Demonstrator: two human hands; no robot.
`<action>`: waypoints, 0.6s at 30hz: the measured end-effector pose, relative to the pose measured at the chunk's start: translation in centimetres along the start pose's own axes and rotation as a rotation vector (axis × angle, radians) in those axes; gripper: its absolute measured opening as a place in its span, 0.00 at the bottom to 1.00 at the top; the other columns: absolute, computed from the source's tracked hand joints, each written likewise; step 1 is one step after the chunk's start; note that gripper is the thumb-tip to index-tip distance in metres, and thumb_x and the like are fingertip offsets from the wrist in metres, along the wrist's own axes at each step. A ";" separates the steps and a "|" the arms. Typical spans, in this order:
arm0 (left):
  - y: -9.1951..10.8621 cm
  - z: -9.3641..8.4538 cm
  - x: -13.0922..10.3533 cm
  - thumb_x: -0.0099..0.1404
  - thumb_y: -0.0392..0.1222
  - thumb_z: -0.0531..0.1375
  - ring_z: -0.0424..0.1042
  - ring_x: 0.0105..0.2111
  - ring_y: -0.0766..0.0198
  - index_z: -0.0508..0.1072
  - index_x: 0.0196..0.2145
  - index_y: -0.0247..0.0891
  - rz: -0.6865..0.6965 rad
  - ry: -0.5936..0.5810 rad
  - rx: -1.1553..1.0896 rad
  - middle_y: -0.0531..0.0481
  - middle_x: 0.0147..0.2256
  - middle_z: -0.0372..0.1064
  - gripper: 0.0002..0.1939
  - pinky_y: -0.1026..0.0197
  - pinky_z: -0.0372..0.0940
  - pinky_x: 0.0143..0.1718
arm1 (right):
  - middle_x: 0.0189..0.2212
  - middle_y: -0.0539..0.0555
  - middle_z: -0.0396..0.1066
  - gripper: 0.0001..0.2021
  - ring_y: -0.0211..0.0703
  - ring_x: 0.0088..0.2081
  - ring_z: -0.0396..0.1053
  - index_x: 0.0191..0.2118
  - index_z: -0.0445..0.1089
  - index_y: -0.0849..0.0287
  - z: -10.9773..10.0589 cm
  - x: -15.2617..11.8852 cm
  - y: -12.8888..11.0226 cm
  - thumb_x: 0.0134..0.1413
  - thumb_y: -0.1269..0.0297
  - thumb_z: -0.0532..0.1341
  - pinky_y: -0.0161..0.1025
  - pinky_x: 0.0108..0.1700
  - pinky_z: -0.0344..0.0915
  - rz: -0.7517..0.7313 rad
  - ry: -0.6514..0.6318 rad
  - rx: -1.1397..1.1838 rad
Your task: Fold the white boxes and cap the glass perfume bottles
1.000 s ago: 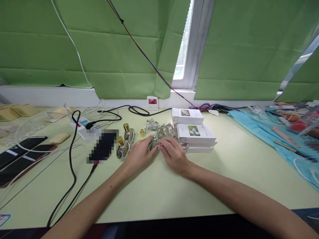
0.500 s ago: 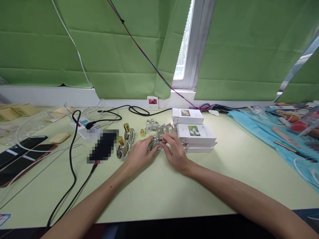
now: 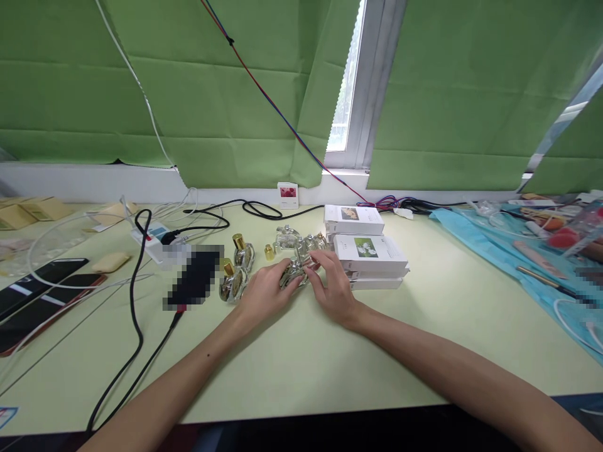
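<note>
My left hand (image 3: 266, 290) is closed around a clear glass perfume bottle (image 3: 293, 271) low over the table. Close against the bottle's right side, my right hand (image 3: 332, 287) has its thumb and fingers curled in a pinch; whatever lies between the fingertips is hidden. Just behind my hands stand several more glass bottles (image 3: 287, 237) without gold caps. A small gold cap (image 3: 269, 252) sits left of them. Two gold-capped perfume bottles (image 3: 243, 252) are on the left of my left hand.
White printed boxes (image 3: 372, 256) are stacked right of my right hand. A dark blurred device (image 3: 195, 276) with a black cable (image 3: 133, 301) lies to the left, near a power strip (image 3: 153, 242) and two phones (image 3: 47, 307). Blue sheeting (image 3: 490, 251) carries clutter at right.
Both hands stay at the bottle in almost the same pose. The bottle and the right fingertips have shifted only very slightly; everything else stands as before.
</note>
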State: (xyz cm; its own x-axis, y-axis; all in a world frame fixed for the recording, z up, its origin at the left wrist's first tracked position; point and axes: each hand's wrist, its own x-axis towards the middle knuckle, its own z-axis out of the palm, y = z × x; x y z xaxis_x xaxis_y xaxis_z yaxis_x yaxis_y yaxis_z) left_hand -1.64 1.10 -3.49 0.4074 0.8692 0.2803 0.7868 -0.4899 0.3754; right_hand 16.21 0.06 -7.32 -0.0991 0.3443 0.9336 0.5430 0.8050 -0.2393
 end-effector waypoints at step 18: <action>0.6 0.2 -0.3 0.72 0.51 0.55 0.66 0.24 0.63 0.69 0.36 0.40 0.052 -0.049 -0.083 0.52 0.27 0.72 0.13 0.62 0.53 0.28 | 0.46 0.59 0.71 0.25 0.48 0.48 0.72 0.68 0.55 0.51 0.2 -0.1 0.4 0.70 0.73 0.56 0.48 0.49 0.75 0.007 0.022 0.018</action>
State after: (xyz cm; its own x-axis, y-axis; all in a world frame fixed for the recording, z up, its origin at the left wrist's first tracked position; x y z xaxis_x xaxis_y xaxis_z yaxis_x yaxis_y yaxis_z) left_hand -1.17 0.58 -3.47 0.4707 0.8436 0.2584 0.7239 -0.5367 0.4334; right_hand 16.28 0.43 -7.53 -0.0768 0.3399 0.9373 0.5286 0.8110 -0.2508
